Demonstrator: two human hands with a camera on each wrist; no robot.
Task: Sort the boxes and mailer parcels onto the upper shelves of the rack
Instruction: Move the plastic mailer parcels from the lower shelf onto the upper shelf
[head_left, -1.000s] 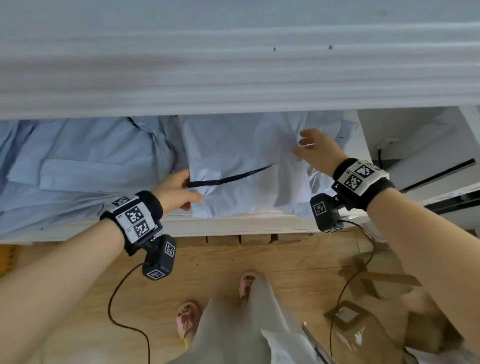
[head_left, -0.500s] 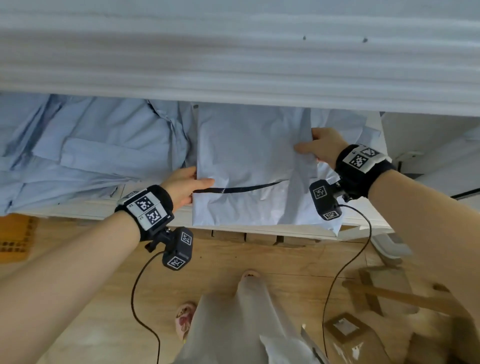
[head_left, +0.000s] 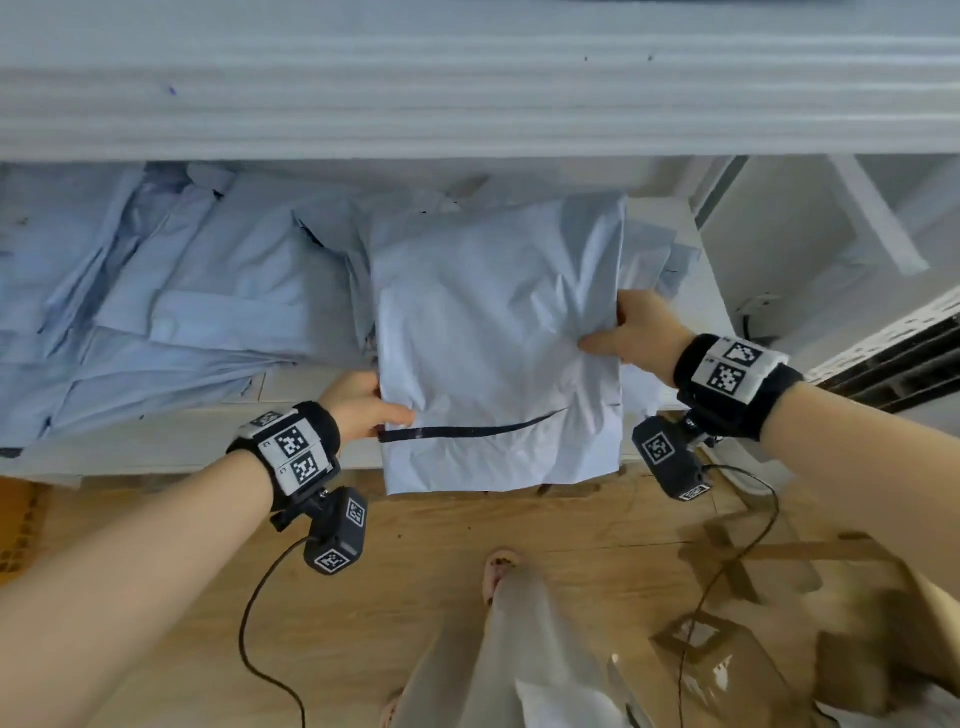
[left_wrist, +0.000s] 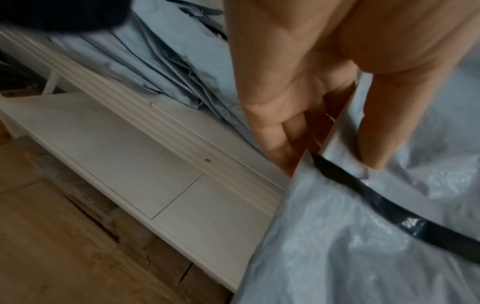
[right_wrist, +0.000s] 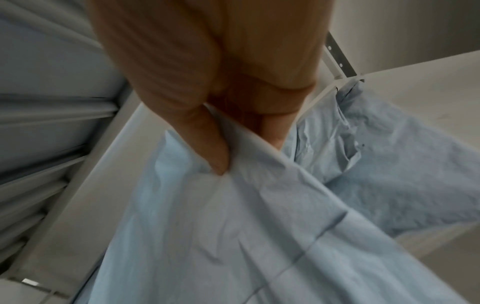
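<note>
A light blue mailer parcel with a black strip across its near end lies half over the front edge of the white rack shelf. My left hand pinches its left edge by the strip, thumb on top and fingers underneath the parcel. My right hand pinches the right edge, thumb pressed into the crumpled plastic. Both hands hold the same parcel between them.
Several more blue mailers are piled on the shelf to the left and behind. Another shelf board hangs close overhead. Cardboard boxes sit on the wooden floor at lower right, near my feet.
The parcel has slid toward me and to the right, now hanging over the shelf's front edge. My right hand changed from resting on top to pinching its right edge.
</note>
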